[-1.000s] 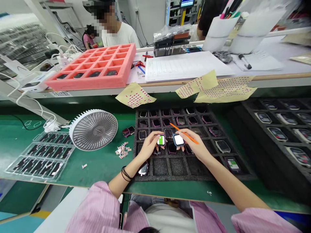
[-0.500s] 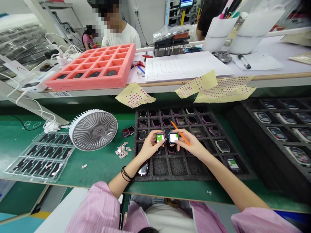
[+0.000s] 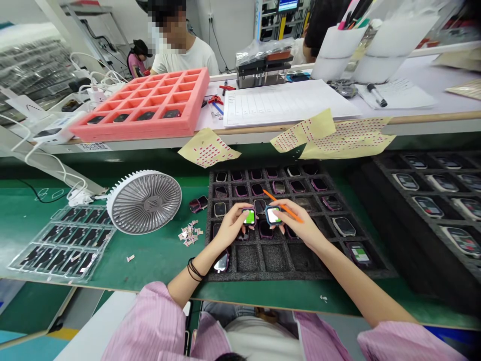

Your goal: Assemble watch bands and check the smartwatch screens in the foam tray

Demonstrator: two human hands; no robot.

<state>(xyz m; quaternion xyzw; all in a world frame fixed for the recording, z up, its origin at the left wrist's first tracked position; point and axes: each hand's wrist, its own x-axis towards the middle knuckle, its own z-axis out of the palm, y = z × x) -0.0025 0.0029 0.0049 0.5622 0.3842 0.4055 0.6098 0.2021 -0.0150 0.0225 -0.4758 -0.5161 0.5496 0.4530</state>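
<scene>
My left hand [image 3: 230, 229] grips one watch [image 3: 249, 216], my right hand [image 3: 296, 225] another watch [image 3: 273, 215] and an orange stick [image 3: 287, 211]; hands close, not touching, above the foam tray [image 3: 248, 259].

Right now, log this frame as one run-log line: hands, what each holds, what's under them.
left hand: smartwatch, green screen | right hand: blue-framed smartwatch, orange stick | under hands: black foam tray
</scene>
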